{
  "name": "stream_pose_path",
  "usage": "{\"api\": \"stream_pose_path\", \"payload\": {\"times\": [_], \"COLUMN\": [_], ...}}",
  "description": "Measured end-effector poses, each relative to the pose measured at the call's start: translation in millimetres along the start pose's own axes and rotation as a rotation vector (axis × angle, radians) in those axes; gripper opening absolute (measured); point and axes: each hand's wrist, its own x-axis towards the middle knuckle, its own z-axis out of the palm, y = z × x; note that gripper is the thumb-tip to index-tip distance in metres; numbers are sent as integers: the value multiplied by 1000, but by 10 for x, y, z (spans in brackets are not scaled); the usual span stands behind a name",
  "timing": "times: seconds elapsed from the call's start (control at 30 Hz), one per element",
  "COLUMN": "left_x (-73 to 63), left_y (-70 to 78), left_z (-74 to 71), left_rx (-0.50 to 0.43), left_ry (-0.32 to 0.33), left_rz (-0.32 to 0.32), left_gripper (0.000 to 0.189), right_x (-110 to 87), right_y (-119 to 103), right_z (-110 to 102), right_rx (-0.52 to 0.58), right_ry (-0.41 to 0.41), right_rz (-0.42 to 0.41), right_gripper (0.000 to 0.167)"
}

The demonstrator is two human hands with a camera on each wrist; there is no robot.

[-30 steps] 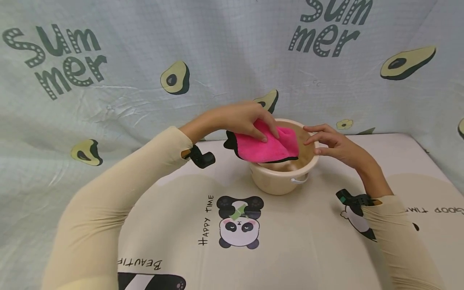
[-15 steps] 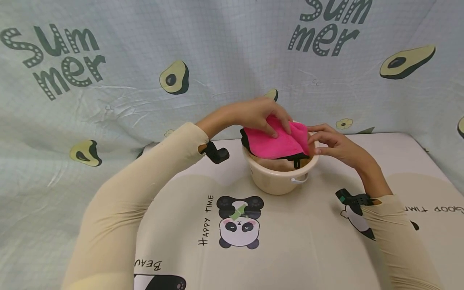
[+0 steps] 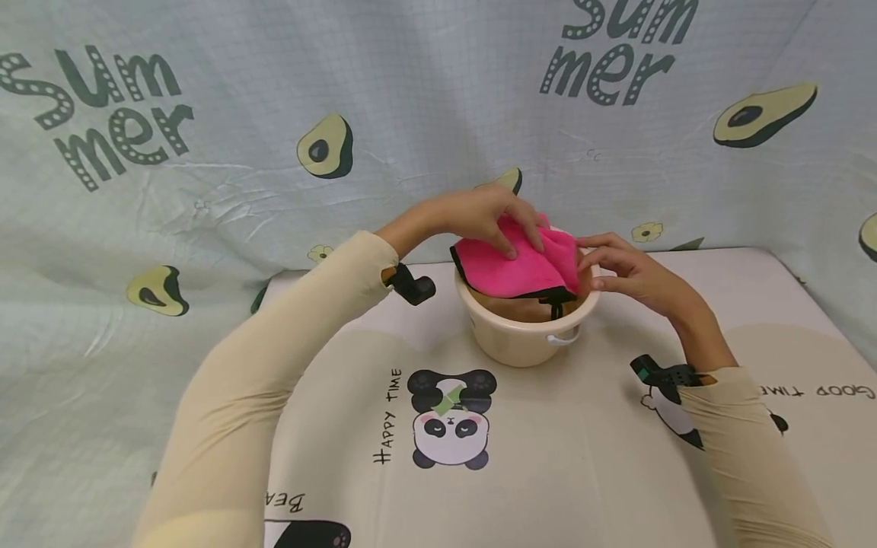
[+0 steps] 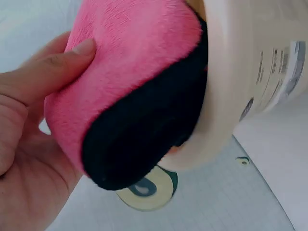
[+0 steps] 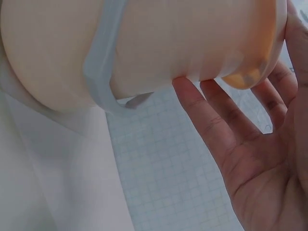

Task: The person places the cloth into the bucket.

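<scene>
My left hand (image 3: 483, 217) pinches a pink plush cloth (image 3: 496, 274) between thumb and fingers. Black trim and a small black loop show along the cloth's near edge. It hangs over the mouth of a cream plastic bucket (image 3: 510, 342), hiding part of the inside. In the left wrist view the cloth (image 4: 130, 62) is folded over, with a dark band beside the bucket's rim (image 4: 216, 96). My right hand (image 3: 640, 281) is at the bucket's right rim, fingers spread and loosely extended. In the right wrist view, fingertips of that hand (image 5: 260, 173) touch the bucket.
The bucket stands toward the back of a table with a panda-print cover (image 3: 534, 457). Close behind the table hangs a pale curtain (image 3: 425, 91) with avocado prints. A grey-white handle (image 5: 103, 62) lies against the bucket's side.
My left hand has carried the cloth to the right over the bucket's mouth, then shifted only slightly. The cloth's black loop has come into sight. My right hand has stayed at the rim.
</scene>
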Motion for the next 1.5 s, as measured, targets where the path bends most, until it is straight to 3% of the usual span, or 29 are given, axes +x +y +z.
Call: {"api": "stream_pose_path", "payload": {"times": [0.1,0.3,0.73,0.97,1.13,1.3,1.4,1.5], "left_x": [20,98,245,241,155,-80,-266,-440], "left_y": [-82,-169,-112,-76,-88,-147,-173,-207], "left_z": [-18,-47,-46,-7,-16,-30,-18,31], "left_rx": [-59,-71,-2,-59,-82,-101,-72,20], "left_ry": [-19,-71,-172,-214,-176,-79,-14,85], "left_rz": [-1,-40,-91,-116,-124,-95,-135,-205], "left_gripper": [31,35,36,40,43,40,39,42], "right_x": [-7,-7,-28,-27,-24,10,27,32], "right_y": [-10,-15,-30,-6,-3,1,7,-7], "right_z": [6,5,-6,-8,8,51,109,162], "right_rx": [-13,-13,-6,6,27,26,-38,-116], "right_ry": [12,12,22,12,11,15,14,32], "right_rz": [12,12,37,22,9,-8,-23,-54], "right_gripper": [20,19,21,20,21,22,29,42]}}
